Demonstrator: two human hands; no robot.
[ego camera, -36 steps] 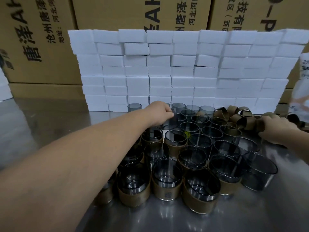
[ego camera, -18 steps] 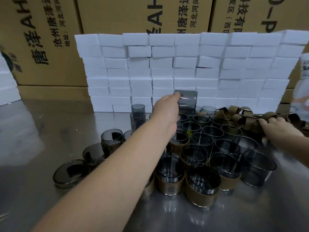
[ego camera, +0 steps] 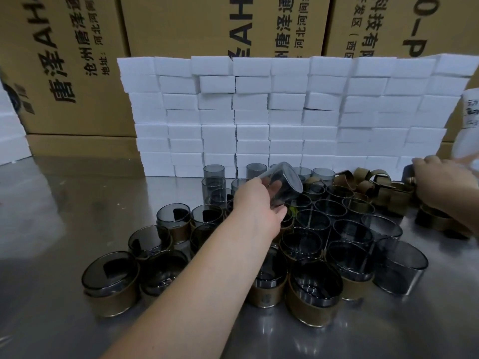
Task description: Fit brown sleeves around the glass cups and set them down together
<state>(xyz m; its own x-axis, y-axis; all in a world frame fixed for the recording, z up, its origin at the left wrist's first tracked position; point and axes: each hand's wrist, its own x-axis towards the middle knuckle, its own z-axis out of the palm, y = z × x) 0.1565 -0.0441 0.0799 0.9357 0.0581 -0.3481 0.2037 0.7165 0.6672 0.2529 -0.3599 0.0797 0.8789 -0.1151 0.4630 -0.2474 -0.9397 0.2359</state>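
Glass everywhere, I see. What has the left hand [ego camera: 259, 202] got?

It grips one smoky grey glass cup [ego camera: 285, 183], a smooth bare cylinder, tipped sideways in the air over the middle of the tabletop [ego camera: 57, 229].

And beneath it?

A packed cluster of sleeved cups [ego camera: 313, 299], each with a matte brown band round its lower wall, standing wall to wall toward the near edge. Behind them bare cups [ego camera: 213, 172] stand upright near the far edge, before a wall of white foam blocks [ego camera: 285, 112].

The right hand [ego camera: 440, 186]?

It lies on a loose heap of brown sleeves [ego camera: 363, 181], curled rings, toward the right edge; fingers bent, but whether they pinch one I cannot tell.

Room to move?

Bare shiny steel shows along the left side and the near right corner; printed cardboard boxes [ego camera: 181, 24] close off the back.
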